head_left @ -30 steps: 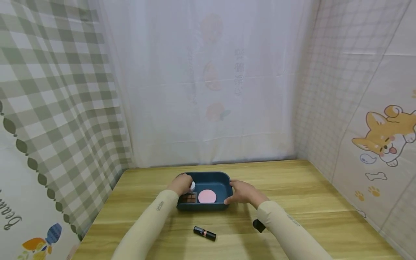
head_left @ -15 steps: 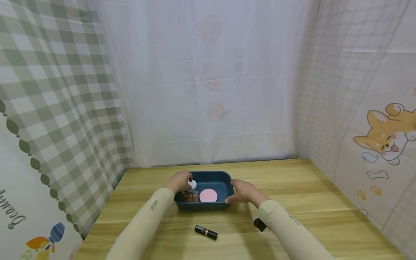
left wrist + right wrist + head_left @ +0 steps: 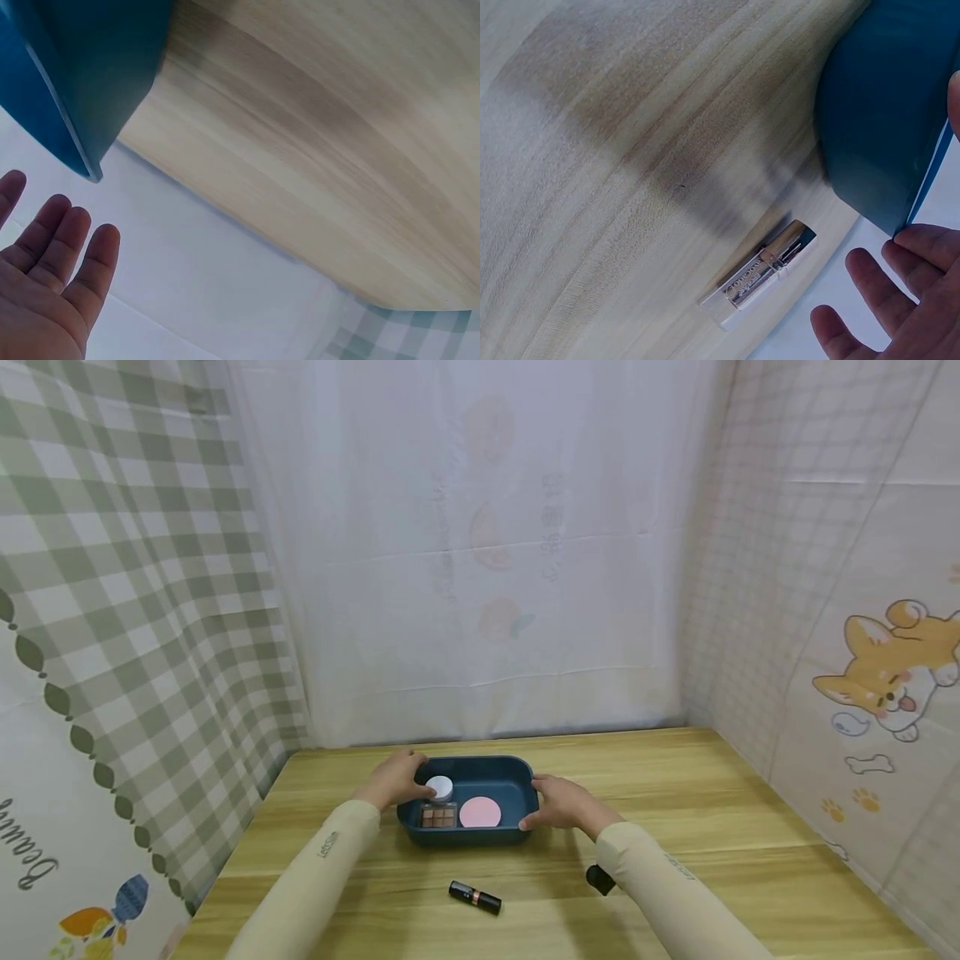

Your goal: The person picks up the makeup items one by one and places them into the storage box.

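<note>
A dark teal box stands on the table, holding a small round white jar, an eyeshadow palette with brown pans and a flat pink disc. Over the box's left end is my left hand, its thumb tip close to the jar; whether they touch I cannot tell. In the left wrist view its extended fingers stay apart from the box wall. My right hand holds the box's right end, thumb at the front corner, index finger farther back.
A black lipstick tube lies on the wooden table before the box. A small black object is partly covered by the right sleeve. The right wrist view shows a clear and metallic lipstick tube near the table edge. Curtains hang around.
My left hand has drawn back leftward out of the box and let go of the white jar, which now shows fully with the palette. The right hand has kept its place.
</note>
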`<state>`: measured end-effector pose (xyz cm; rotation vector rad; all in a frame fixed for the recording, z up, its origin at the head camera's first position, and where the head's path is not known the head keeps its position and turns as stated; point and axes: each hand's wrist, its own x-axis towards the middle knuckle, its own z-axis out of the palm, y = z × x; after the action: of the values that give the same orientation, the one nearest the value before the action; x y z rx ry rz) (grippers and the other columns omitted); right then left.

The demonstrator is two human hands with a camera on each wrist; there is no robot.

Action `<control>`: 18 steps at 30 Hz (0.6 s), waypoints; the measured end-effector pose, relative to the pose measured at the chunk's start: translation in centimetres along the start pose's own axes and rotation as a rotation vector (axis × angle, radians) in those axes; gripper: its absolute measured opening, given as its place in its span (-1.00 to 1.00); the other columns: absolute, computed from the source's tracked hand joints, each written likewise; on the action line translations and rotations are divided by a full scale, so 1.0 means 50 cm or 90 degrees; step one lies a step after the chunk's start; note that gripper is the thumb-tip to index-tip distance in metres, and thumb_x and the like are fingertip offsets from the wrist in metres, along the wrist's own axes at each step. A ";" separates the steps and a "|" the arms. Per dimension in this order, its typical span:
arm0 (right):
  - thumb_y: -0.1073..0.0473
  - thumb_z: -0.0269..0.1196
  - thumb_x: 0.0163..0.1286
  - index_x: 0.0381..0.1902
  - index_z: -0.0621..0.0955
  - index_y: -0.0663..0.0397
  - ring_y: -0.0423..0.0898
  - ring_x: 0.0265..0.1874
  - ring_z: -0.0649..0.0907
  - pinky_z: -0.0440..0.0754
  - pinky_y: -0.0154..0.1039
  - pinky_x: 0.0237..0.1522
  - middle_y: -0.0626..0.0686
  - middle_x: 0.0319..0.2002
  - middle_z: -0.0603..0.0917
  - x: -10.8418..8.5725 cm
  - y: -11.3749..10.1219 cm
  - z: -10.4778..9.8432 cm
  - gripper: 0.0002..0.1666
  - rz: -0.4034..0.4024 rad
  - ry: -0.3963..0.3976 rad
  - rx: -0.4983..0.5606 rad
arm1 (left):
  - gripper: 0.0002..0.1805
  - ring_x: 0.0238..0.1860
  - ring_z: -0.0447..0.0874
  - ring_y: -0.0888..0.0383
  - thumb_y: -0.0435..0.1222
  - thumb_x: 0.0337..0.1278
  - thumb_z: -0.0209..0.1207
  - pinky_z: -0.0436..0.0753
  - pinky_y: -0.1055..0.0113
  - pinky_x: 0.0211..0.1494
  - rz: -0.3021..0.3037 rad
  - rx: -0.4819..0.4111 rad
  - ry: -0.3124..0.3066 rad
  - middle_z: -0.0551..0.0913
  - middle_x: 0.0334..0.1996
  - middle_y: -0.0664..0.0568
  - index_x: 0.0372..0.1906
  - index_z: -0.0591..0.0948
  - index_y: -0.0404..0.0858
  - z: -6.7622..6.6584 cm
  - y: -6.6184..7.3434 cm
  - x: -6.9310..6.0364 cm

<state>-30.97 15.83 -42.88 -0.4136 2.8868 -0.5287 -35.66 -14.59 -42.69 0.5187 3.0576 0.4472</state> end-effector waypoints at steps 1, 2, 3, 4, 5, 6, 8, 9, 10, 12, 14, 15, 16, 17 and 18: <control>-0.11 0.52 0.10 0.33 0.45 0.38 0.23 0.33 0.41 0.37 0.15 0.31 0.27 0.35 0.43 0.000 0.000 0.000 -0.01 0.001 0.000 0.002 | -0.28 0.26 0.44 -0.17 -0.04 0.02 0.46 0.45 -0.09 0.30 -0.005 -0.010 -0.001 0.48 0.25 -0.25 0.26 0.54 -0.30 -0.002 -0.001 -0.003; -0.11 0.52 0.10 0.32 0.45 0.38 0.23 0.33 0.41 0.37 0.15 0.31 0.27 0.35 0.43 0.000 0.000 0.000 -0.01 0.001 0.000 0.003 | -0.25 0.29 0.41 -0.18 -0.04 0.02 0.45 0.43 -0.10 0.31 -0.007 -0.016 -0.002 0.45 0.28 -0.27 0.28 0.52 -0.30 -0.003 -0.002 -0.005; -0.11 0.52 0.10 0.32 0.45 0.38 0.23 0.33 0.41 0.37 0.15 0.32 0.27 0.35 0.43 -0.001 0.001 0.000 -0.01 0.002 0.000 0.003 | -0.22 0.32 0.38 -0.19 -0.02 0.03 0.45 0.41 -0.11 0.33 -0.008 -0.020 -0.004 0.42 0.31 -0.27 0.31 0.50 -0.29 -0.003 -0.002 -0.007; -0.11 0.52 0.10 0.33 0.45 0.38 0.23 0.33 0.41 0.37 0.14 0.32 0.26 0.36 0.43 0.000 0.001 0.001 -0.01 0.003 0.001 0.003 | -0.19 0.33 0.36 -0.19 0.00 0.02 0.45 0.40 -0.11 0.34 -0.006 -0.022 -0.006 0.40 0.32 -0.28 0.34 0.48 -0.30 -0.004 -0.004 -0.008; -0.11 0.52 0.10 0.33 0.44 0.38 0.23 0.34 0.41 0.37 0.14 0.32 0.26 0.36 0.43 0.000 0.001 0.001 -0.01 0.005 0.001 0.004 | -0.16 0.35 0.33 -0.20 0.02 0.02 0.44 0.39 -0.12 0.34 -0.004 -0.026 -0.008 0.38 0.34 -0.28 0.36 0.45 -0.30 -0.004 -0.006 -0.009; -0.11 0.53 0.10 0.33 0.44 0.38 0.23 0.33 0.41 0.37 0.15 0.31 0.26 0.36 0.43 0.000 0.002 0.002 -0.01 0.007 0.002 0.004 | -0.13 0.37 0.31 -0.21 0.03 0.02 0.44 0.38 -0.13 0.35 -0.001 -0.027 -0.009 0.37 0.35 -0.29 0.38 0.43 -0.31 -0.004 -0.008 -0.010; -0.11 0.53 0.09 0.33 0.44 0.37 0.23 0.33 0.41 0.37 0.15 0.31 0.26 0.35 0.43 0.000 0.003 0.003 -0.01 0.011 0.003 0.005 | -0.08 0.39 0.28 -0.22 0.06 0.02 0.43 0.36 -0.14 0.36 0.006 -0.030 -0.011 0.34 0.37 -0.30 0.41 0.38 -0.33 -0.005 -0.012 -0.013; -0.11 0.53 0.09 0.33 0.45 0.37 0.24 0.33 0.41 0.37 0.15 0.31 0.26 0.35 0.43 0.001 0.003 0.003 -0.01 0.012 0.004 0.006 | -0.05 0.40 0.26 -0.22 0.07 0.02 0.43 0.35 -0.14 0.36 0.009 -0.033 -0.012 0.33 0.38 -0.30 0.43 0.36 -0.33 -0.005 -0.014 -0.014; -0.11 0.53 0.09 0.33 0.44 0.37 0.24 0.33 0.41 0.37 0.16 0.31 0.27 0.35 0.43 0.001 0.003 0.003 -0.01 0.013 0.004 0.005 | -0.04 0.40 0.26 -0.24 0.07 0.01 0.43 0.35 -0.15 0.36 0.014 -0.037 -0.010 0.32 0.38 -0.31 0.43 0.35 -0.35 -0.005 -0.016 -0.016; -0.11 0.53 0.09 0.33 0.44 0.36 0.25 0.33 0.41 0.37 0.18 0.31 0.27 0.35 0.43 0.002 0.003 0.002 0.00 0.013 0.004 0.005 | -0.02 0.40 0.25 -0.25 0.08 0.00 0.43 0.34 -0.16 0.36 0.022 -0.046 -0.008 0.32 0.39 -0.32 0.44 0.33 -0.36 -0.006 -0.020 -0.021; -0.11 0.53 0.08 0.33 0.45 0.37 0.25 0.33 0.41 0.36 0.18 0.31 0.28 0.35 0.43 0.002 0.002 0.001 0.00 0.011 0.004 0.005 | -0.01 0.39 0.27 -0.26 0.07 -0.02 0.45 0.34 -0.17 0.36 0.032 -0.058 0.000 0.33 0.37 -0.33 0.43 0.34 -0.38 -0.005 -0.025 -0.027; -0.11 0.53 0.08 0.33 0.45 0.37 0.25 0.33 0.41 0.36 0.19 0.31 0.28 0.34 0.43 0.002 0.002 0.001 0.00 0.009 0.004 0.005 | 0.00 0.38 0.27 -0.27 0.07 -0.03 0.46 0.34 -0.17 0.36 0.037 -0.064 0.003 0.33 0.36 -0.34 0.42 0.34 -0.38 -0.005 -0.028 -0.030; -0.11 0.53 0.08 0.33 0.44 0.37 0.25 0.33 0.40 0.36 0.19 0.31 0.28 0.35 0.43 0.002 0.002 0.001 0.00 0.009 0.004 0.006 | 0.01 0.38 0.28 -0.26 0.08 -0.05 0.46 0.35 -0.16 0.36 0.041 -0.069 0.007 0.34 0.36 -0.33 0.42 0.34 -0.38 -0.003 -0.031 -0.033; -0.11 0.53 0.08 0.33 0.44 0.37 0.25 0.33 0.40 0.36 0.18 0.31 0.28 0.35 0.43 0.002 0.002 0.001 0.00 0.008 0.003 0.007 | 0.01 0.37 0.29 -0.27 0.08 -0.06 0.47 0.35 -0.16 0.35 0.043 -0.074 0.010 0.34 0.35 -0.34 0.41 0.34 -0.39 -0.002 -0.034 -0.036; -0.11 0.53 0.08 0.33 0.44 0.37 0.25 0.33 0.40 0.36 0.18 0.31 0.28 0.35 0.43 0.002 0.001 0.001 0.00 0.007 0.004 0.006 | 0.02 0.37 0.29 -0.27 0.08 -0.07 0.47 0.35 -0.16 0.35 0.044 -0.081 0.011 0.34 0.35 -0.34 0.41 0.34 -0.39 -0.001 -0.037 -0.039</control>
<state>-31.07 15.86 -42.96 -0.3947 2.8887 -0.5432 -34.40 -16.93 -43.26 0.6184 3.0087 0.6469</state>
